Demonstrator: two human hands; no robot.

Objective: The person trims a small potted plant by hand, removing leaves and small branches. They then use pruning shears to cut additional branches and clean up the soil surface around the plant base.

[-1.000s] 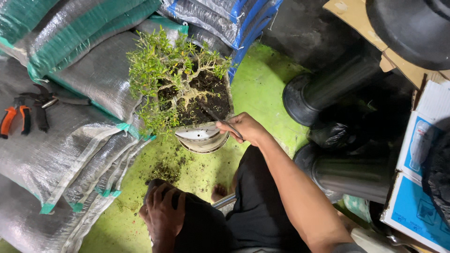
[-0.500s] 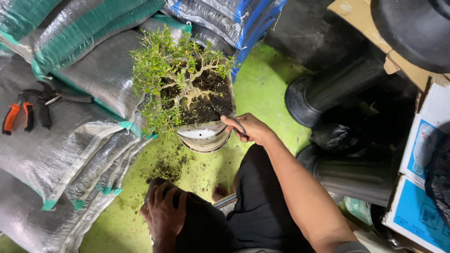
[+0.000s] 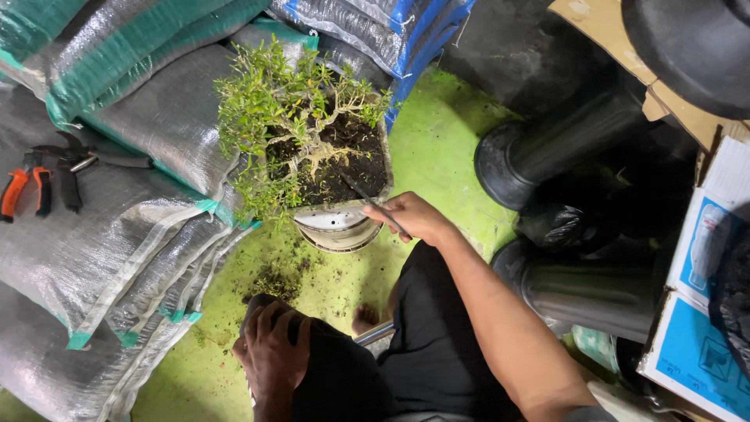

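Observation:
A small bonsai tree (image 3: 289, 117) with fine green leaves grows from dark soil (image 3: 355, 160) in a rectangular pot. That pot sits on an upturned white bowl (image 3: 336, 227) on the green floor. My right hand (image 3: 410, 217) is shut on a thin dark stick (image 3: 367, 199) whose tip pokes into the soil near the pot's front edge. My left hand (image 3: 269, 352) rests on my knee, fingers spread over the dark cloth, and holds nothing.
Grey woven sacks (image 3: 117, 203) with green and blue edges are piled at left and behind. Orange-handled pliers (image 3: 23, 191) and dark shears (image 3: 74, 160) lie on a sack. Black plastic pots (image 3: 539, 148) and cardboard boxes (image 3: 703, 258) crowd the right. Spilled soil (image 3: 273, 277) dots the floor.
My right hand has shifted slightly with the stick at the soil's edge. The left hand stays on my knee.

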